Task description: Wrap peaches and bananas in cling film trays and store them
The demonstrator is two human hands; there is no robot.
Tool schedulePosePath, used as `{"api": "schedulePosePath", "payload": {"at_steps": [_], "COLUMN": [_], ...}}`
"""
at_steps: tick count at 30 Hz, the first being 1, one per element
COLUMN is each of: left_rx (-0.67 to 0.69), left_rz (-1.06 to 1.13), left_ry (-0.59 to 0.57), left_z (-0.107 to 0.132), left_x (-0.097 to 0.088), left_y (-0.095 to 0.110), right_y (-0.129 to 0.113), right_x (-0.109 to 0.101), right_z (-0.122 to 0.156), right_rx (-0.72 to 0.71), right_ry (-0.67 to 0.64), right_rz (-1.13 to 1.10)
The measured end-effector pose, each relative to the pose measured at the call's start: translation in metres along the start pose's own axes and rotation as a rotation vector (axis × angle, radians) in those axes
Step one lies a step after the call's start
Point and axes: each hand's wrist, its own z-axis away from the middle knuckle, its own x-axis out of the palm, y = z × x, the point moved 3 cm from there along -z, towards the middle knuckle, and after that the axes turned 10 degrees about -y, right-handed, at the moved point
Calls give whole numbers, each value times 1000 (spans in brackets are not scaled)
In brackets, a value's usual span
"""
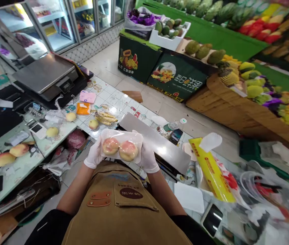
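Inspector: State of your grip?

Operator: Closed. Your white-gloved left hand [95, 154] and right hand [148, 158] pinch a glossy plastic-wrapped pack [121, 136] of two round peaches [110, 146], centre frame, over the tiled table [114, 105].

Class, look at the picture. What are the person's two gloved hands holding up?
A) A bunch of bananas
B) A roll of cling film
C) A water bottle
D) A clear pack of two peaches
D. The left hand and right hand, both in white gloves, grip the sides of a clear plastic pack with two peaches inside.
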Motion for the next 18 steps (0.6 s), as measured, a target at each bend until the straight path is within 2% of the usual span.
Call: {"api": "schedulePosePath", "payload": {"at_steps": [4,8,13,18], "left_rx": [184,344,506,615], "left_rz": [47,113,229,378], "left_ry": [134,277,446,503], "left_z": [34,73,120,159], "left_x": [-11,-26,-46,-59], "left_y": [-16,-39,-71,-95], "right_y": [-1,13,42,79], "right_x": [-8,-5,21,52], "right_z": [-24,-48,-58,-43], "right_rx": [-22,8,8,-101], "right_ry": [-188,-347,-608,-752], "right_rz": [-26,65,176,285]}}
